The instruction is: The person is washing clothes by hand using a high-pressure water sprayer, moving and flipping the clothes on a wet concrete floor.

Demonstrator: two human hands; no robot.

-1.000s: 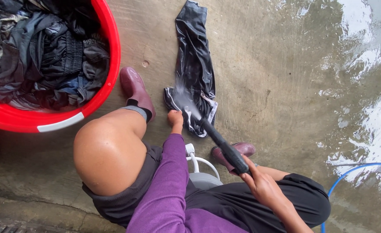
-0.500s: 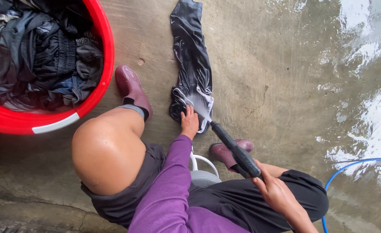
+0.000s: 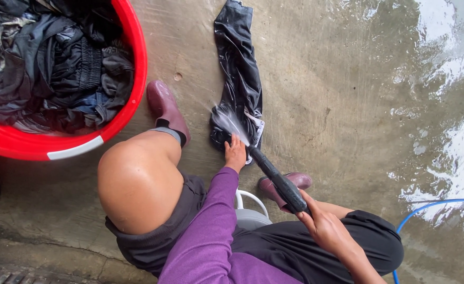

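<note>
A wet black garment (image 3: 240, 79) lies stretched out on the concrete floor. My left hand (image 3: 235, 153) presses on its near end, fingers bent over the cloth. My right hand (image 3: 321, 223) grips a black spray nozzle (image 3: 278, 180) that points up and left. A jet of water leaves its tip and hits the garment just beside my left hand. I sit low, with my bare left knee (image 3: 137, 184) raised in front of me.
A red tub (image 3: 129, 100) full of dark wet clothes stands at the upper left. Maroon boots (image 3: 166, 108) are on both feet. A blue hose (image 3: 431, 205) curves in at the right. A white stool rim (image 3: 250, 197) shows under me. Puddles lie at the right.
The view has shifted a little. My left hand has slid slightly along the garment's near end, and the nozzle has followed, still spraying beside it.
</note>
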